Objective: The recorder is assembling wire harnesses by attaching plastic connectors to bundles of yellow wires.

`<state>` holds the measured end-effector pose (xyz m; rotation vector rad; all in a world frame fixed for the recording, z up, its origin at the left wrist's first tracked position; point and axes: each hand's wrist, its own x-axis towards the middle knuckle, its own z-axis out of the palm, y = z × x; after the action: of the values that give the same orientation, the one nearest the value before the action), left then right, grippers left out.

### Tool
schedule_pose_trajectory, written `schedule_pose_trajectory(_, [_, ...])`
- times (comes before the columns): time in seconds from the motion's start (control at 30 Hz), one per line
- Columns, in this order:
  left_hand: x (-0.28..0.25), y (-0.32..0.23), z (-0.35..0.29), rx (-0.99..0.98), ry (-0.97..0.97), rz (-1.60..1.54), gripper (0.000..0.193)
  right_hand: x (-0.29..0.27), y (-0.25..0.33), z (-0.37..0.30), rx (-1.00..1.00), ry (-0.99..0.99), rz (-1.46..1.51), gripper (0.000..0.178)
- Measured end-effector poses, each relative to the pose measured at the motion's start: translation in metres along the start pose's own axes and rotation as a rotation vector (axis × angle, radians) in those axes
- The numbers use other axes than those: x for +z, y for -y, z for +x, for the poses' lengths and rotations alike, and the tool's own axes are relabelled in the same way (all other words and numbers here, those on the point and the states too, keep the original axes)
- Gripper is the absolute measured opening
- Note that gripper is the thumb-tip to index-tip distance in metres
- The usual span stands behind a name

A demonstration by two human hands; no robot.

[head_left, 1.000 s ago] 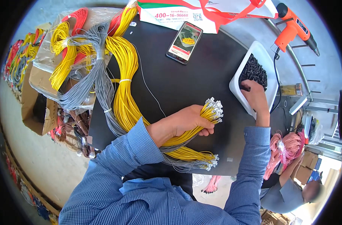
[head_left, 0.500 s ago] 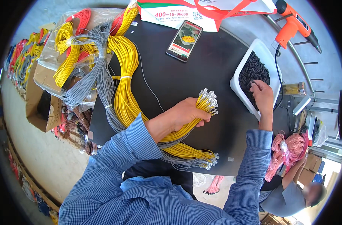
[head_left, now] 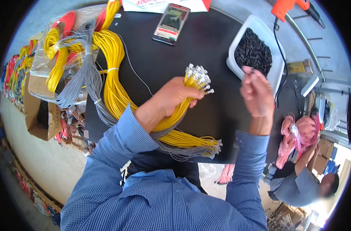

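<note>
My left hand (head_left: 171,96) is closed around a bundle of yellow wires (head_left: 179,111), just below their ends. White and metallic connector terminals (head_left: 198,77) fan out above that fist. My right hand (head_left: 259,94) hovers over the near edge of a white plastic bin (head_left: 232,63), blurred by motion, thumb and fingers pinched. A dark speck between the fingertips looks like a short black sleeve, mostly hidden. Many such black sleeves (head_left: 256,50) fill the bin. A second bunch of yellow and grey wire ends (head_left: 214,148) lies below my left wrist at the table's near edge.
Yellow wire coils (head_left: 112,54) and grey ones (head_left: 81,82) cover the table's left side. A phone (head_left: 171,24) lies at the back. An orange heat gun (head_left: 285,7) hangs far right, its cable beside the bin. Pink wire bundles (head_left: 300,133) and another person (head_left: 298,184) are at right.
My right hand has come up out of the bin toward the wire bundle, fingers pinched. My left hand keeps its grip on the wires. The whole view has shifted, with table things sitting higher and further left.
</note>
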<state>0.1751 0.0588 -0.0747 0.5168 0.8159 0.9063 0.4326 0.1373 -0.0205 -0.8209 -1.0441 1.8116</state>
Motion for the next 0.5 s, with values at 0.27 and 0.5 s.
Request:
schedule_pose_trajectory(0.27, [-0.002, -0.006, 0.001, 0.033, -0.099, 0.044, 0.011, 0.03, -0.061, -0.01, 0.174, -0.021, -0.146, 0.024])
schedule_pose_trajectory(0.5, [0.0, -0.004, 0.002, 0.089, -0.146, 0.058, 0.011, 0.02, -0.076, -0.011, 0.144, -0.035, -0.161, 0.021])
